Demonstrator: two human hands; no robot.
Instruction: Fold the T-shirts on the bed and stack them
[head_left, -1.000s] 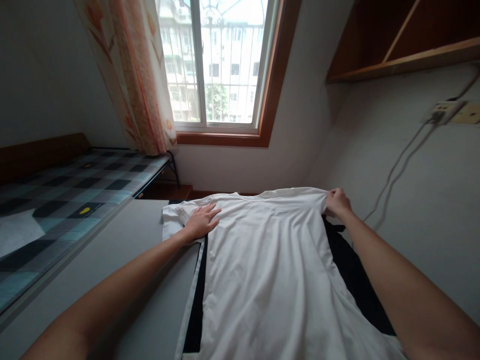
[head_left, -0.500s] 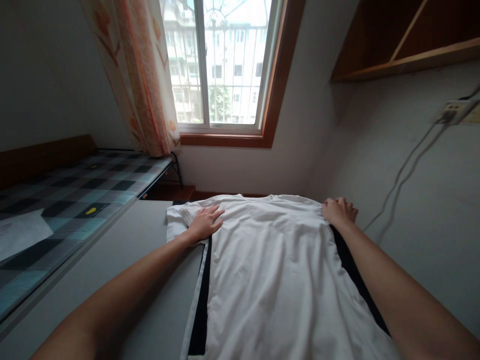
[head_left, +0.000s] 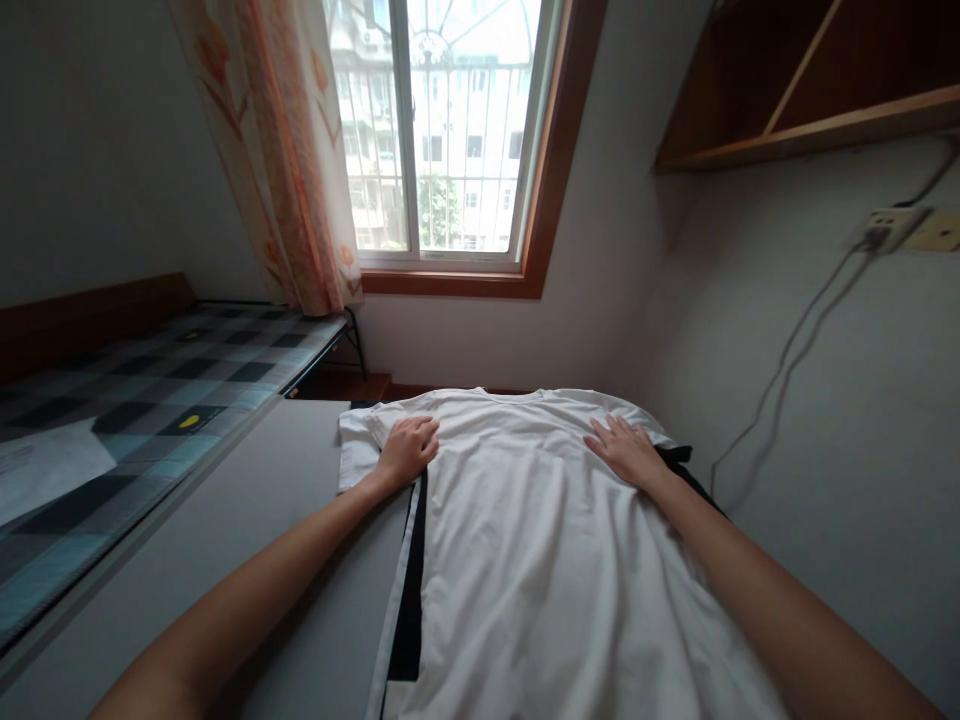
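Note:
A white T-shirt (head_left: 540,560) lies spread out with its neckline toward the window and soft folds running down its front. At its left shoulder, by the sleeve, my left hand (head_left: 409,450) is closed, its fingers curled into the cloth. My right hand (head_left: 622,450) rests flat and open near the right shoulder, fingers stretched over the fabric. Black cloth (head_left: 409,620) shows under the shirt's left edge, and some also sticks out past the right sleeve. All of this lies on a light grey board-like surface (head_left: 300,560).
A bed with a checked cover (head_left: 225,345) is on the left, with a sheet of paper (head_left: 52,465) on it. A curtain (head_left: 292,180) hangs beside the barred window (head_left: 469,150). On the right wall are a wooden shelf (head_left: 810,130), a socket (head_left: 889,230) and a hanging cable (head_left: 780,370).
My right hand has moved left from the sleeve's outer end onto the shirt and opened flat. The fingers of my left hand have curled in from lying spread.

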